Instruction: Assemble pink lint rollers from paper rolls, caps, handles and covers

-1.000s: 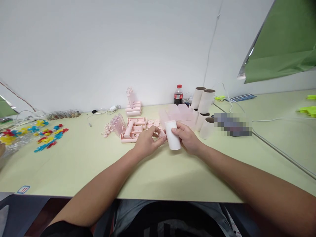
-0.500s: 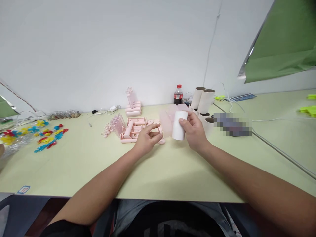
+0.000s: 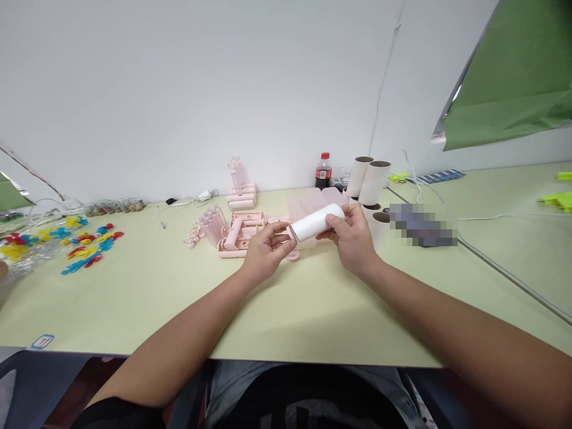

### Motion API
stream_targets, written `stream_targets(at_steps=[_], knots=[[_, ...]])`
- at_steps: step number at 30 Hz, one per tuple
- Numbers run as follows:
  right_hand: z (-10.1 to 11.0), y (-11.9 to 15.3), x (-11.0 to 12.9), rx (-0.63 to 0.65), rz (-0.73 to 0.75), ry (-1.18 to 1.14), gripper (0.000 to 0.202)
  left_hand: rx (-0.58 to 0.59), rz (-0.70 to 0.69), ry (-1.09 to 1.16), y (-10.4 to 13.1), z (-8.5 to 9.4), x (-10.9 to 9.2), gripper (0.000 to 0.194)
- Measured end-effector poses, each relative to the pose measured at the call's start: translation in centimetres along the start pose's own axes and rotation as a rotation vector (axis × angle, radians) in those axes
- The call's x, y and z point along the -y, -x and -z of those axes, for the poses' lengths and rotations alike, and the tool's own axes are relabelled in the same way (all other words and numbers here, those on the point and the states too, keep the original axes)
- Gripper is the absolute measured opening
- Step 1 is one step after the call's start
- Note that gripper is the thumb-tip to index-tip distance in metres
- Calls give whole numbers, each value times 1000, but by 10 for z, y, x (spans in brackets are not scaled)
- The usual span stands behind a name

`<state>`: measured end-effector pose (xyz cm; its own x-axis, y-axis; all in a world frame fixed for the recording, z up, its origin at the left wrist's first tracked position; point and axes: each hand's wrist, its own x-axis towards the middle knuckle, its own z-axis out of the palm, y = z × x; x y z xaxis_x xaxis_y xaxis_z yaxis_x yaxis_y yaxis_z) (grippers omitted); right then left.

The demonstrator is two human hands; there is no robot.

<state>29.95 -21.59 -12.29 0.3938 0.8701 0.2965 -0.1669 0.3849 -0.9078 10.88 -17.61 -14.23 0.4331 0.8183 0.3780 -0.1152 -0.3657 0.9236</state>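
Note:
My right hand (image 3: 355, 238) grips a white lint roller refill (image 3: 316, 223), a paper roll with a brown core, tilted with its lower end toward the left. My left hand (image 3: 269, 247) pinches a small pale pink part (image 3: 289, 229) between thumb and fingers, right at the roll's open end. Whether that part sits inside the core, I cannot tell. Just behind my left hand lie pink plastic roller parts (image 3: 239, 235) and a pink disc (image 3: 293, 255). Translucent pink sheets or covers (image 3: 308, 202) are partly hidden behind the roll.
Clear pink handles (image 3: 213, 223) stand left of the pink parts. At the back are an assembled pink piece (image 3: 242, 196) and a cola bottle (image 3: 323, 173). More rolls (image 3: 374, 183) stand stacked at right, near a cable (image 3: 513, 276). Colourful plastic pieces (image 3: 92, 247) lie left.
My right hand has tipped the roll from upright to nearly lying, bringing its lower end left to the pink part in my left hand. The left hand has barely moved.

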Motion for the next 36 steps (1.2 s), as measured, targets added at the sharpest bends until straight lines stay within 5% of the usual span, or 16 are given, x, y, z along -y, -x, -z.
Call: stream_targets(at_steps=[36], knots=[[1, 2, -2, 37, 19, 86, 37, -45, -26, -33, -2, 2, -1, 53]])
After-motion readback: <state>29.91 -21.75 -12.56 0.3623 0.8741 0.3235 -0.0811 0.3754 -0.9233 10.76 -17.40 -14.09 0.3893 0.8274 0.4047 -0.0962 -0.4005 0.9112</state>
